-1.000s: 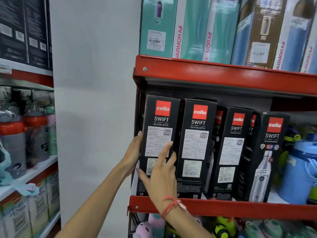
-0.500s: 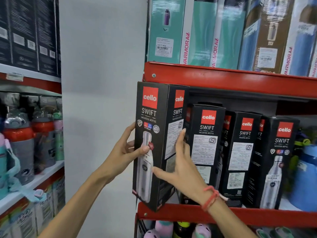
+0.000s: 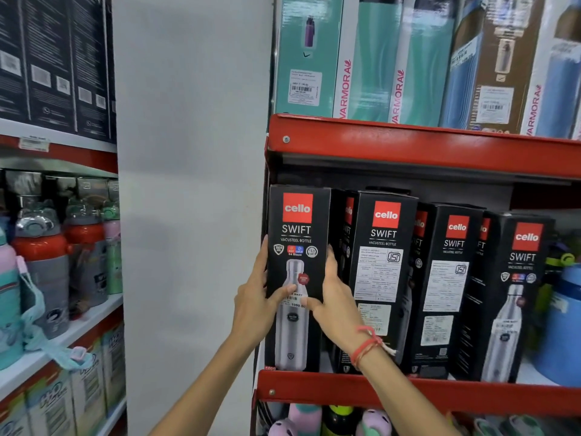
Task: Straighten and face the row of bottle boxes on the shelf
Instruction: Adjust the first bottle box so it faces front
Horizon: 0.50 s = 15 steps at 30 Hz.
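Both hands – left hand (image 3: pixel 256 305), right hand (image 3: pixel 334 298) – clasp the tall black cardboard bottle box (image 3: pixel 297 234) mid-height, fingers (image 3: pixel 284 292) wrapped round its edges; stiff, probably weighty – best held by its sides.

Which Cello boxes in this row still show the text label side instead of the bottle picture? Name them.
The second Cello box and third Cello box from the left show white printed labels. The leftmost box, held by both hands, and the rightmost box show the bottle picture.

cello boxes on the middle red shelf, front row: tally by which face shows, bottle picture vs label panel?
Bottle-picture face: 2, the leftmost box held between both hands, and the rightmost box
Label-panel face: 2, the second box and third box
Total: 4
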Available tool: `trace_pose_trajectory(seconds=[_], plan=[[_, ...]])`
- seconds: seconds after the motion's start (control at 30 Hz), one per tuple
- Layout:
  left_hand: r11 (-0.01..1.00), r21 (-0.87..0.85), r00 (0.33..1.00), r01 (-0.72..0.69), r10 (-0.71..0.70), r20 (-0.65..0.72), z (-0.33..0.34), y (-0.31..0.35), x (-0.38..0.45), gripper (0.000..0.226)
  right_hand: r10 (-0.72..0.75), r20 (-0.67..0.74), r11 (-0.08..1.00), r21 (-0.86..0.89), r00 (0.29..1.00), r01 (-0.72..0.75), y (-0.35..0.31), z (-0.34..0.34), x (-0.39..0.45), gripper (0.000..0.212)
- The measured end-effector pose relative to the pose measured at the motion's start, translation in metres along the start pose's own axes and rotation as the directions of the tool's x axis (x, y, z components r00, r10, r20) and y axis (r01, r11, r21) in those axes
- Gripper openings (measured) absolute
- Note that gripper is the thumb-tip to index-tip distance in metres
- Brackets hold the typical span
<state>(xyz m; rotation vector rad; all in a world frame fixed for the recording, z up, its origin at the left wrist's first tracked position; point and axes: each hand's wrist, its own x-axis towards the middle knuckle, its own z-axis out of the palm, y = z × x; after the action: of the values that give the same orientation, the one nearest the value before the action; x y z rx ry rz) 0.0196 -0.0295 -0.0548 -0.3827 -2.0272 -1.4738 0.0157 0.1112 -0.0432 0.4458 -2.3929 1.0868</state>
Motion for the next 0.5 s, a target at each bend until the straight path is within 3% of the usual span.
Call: trace_pose_trajectory(seconds=[0.17,0.27,0.37,0.43,0.5], plan=[[1.000,0.030,1.000,0.001,-0.001,-0.018,0.010,-0.001,-0.006,0.084,-0.021,-0.091,0.994,-0.107,0.996,0.011,0.002,-0.005,-0.007,0.098],[0.998,0.055,1.000,0.016,-0.015,-0.022,0.014,-0.002,-0.010,0.082,-0.094,-0.222,0.983,-0.176,0.971,0.056,0.004,-0.012,-0.017,0.076],[0.994,0.093,0.996,0.054,-0.047,-0.078,0.017,-0.003,-0.014,0.079,-0.251,-0.490,0.954,-0.272,0.835,0.127,0.009,-0.019,-0.025,0.049],[0.989,0.145,0.988,0.042,-0.020,-0.151,0.019,-0.001,-0.019,0.076,-0.236,-0.602,0.935,-0.354,0.763,0.010,0.015,-0.024,-0.024,0.056],[0.971,0.239,0.967,-0.034,0.092,-0.238,0.021,0.005,-0.023,0.068,-0.068,-0.635,0.922,-0.335,0.770,-0.194,0.021,-0.025,-0.020,0.083]])
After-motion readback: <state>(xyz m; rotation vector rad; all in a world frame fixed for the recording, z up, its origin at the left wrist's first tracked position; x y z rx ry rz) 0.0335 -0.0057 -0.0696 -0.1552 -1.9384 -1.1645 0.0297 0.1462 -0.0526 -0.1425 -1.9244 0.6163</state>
